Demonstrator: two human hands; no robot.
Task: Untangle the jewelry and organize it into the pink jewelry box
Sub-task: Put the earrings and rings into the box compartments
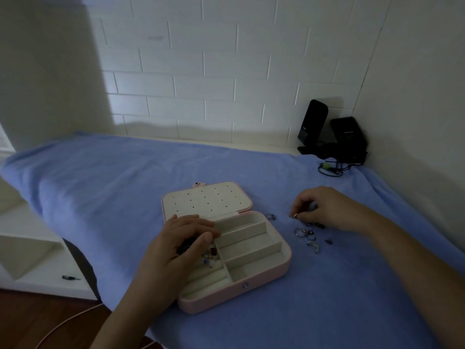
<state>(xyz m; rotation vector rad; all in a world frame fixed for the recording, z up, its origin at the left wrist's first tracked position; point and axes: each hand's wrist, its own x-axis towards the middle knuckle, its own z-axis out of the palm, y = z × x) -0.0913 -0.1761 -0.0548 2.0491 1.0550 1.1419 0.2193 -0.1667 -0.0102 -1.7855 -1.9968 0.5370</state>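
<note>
The pink jewelry box [251, 290] lies open on the blue cloth, its cream lid [206, 200] with small holes laid flat behind it. My left hand [181, 238] sits over the box's left compartment, fingers curled round a dark tangle of jewelry [186, 248]; small beads [208, 263] lie just below it. To the right of the box, my right hand [319, 205] pinches a small metal piece [294, 215] at its fingertips. Several silver rings [305, 234] are scattered on the cloth under that hand. One ring [270, 217] lies apart, nearer the box.
A blue cloth [100, 187] covers the table. Two black devices on stands [332, 132] stand in the back right corner, with a dark cord and green piece [329, 168] in front. White shelves [32, 248] and a small dark tool [70, 277] are at the left.
</note>
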